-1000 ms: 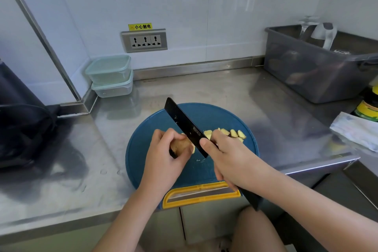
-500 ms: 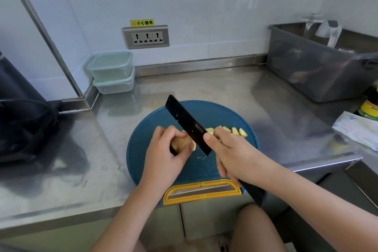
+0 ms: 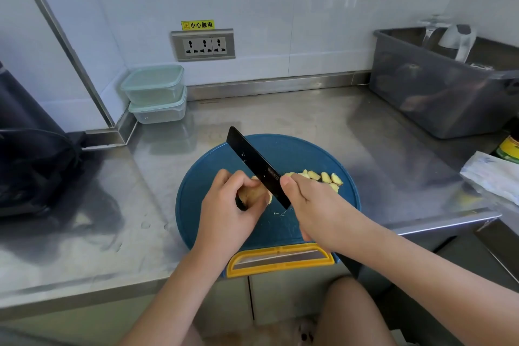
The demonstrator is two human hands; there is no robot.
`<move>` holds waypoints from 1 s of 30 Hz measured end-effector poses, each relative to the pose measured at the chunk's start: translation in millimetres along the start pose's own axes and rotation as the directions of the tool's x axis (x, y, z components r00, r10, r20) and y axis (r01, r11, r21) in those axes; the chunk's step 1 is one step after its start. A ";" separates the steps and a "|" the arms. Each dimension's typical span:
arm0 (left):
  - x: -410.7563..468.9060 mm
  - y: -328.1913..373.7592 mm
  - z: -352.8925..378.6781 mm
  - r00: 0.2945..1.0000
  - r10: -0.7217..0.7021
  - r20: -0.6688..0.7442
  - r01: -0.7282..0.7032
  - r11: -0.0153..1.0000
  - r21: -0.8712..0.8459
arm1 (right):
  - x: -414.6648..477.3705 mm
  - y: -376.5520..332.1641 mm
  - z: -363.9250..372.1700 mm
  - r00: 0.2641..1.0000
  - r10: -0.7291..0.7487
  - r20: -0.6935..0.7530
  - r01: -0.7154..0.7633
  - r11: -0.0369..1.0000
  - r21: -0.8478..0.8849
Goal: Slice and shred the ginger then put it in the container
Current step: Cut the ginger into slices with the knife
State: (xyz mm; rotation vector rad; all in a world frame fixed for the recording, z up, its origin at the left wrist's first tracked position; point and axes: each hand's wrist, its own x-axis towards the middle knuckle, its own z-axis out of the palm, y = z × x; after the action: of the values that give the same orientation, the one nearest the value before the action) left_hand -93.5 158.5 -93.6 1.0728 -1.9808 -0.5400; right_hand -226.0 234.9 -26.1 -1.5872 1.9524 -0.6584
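Observation:
On a round blue cutting board [image 3: 303,154] with a yellow handle, my left hand [image 3: 227,211] grips a brown piece of ginger [image 3: 251,193]. My right hand [image 3: 314,208] holds a black knife [image 3: 257,167] by its handle, with the blade angled up and to the left and resting against the cut end of the ginger. Several pale yellow ginger slices [image 3: 323,177] lie in a row on the board, just right of the blade. Two stacked clear containers [image 3: 156,94] with pale green lids stand in the back left corner of the steel counter.
A grey plastic bin [image 3: 438,93] sits at the back right. A folded white cloth [image 3: 491,174] and a yellow-labelled jar [image 3: 509,149] lie at the right edge. A dark bag [image 3: 31,160] occupies the left. A wall socket [image 3: 203,45] is behind.
The knife has gone on slicing at the ginger's cut end, barely shifting. Both hands keep their grips.

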 end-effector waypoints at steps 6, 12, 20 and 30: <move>1.5 -2.4 2.0 1.000 0.003 -0.007 -0.003 1.000 -0.021 | 14.4 -10.7 1.1 0.999 0.036 0.025 -0.035 0.999 -0.037; 5.0 -3.8 5.0 1.000 -0.006 -0.011 0.005 1.000 -0.030 | 28.4 -7.0 -7.2 0.974 0.171 0.147 -0.178 0.984 0.032; 0.5 -2.5 0.7 1.000 -0.023 0.010 0.023 0.997 -0.068 | 0.2 3.8 -8.4 0.938 0.255 0.235 -0.293 0.945 0.144; -0.3 -2.1 2.1 1.000 -0.020 0.003 0.020 1.000 -0.017 | 11.1 -4.4 -1.1 0.957 0.244 0.160 -0.258 0.963 0.073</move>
State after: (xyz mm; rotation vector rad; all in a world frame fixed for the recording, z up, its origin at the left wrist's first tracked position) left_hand -94.0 157.6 -96.4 1.0832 -1.9667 -0.5684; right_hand -225.5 223.2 -23.4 -1.2661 1.9389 -0.5032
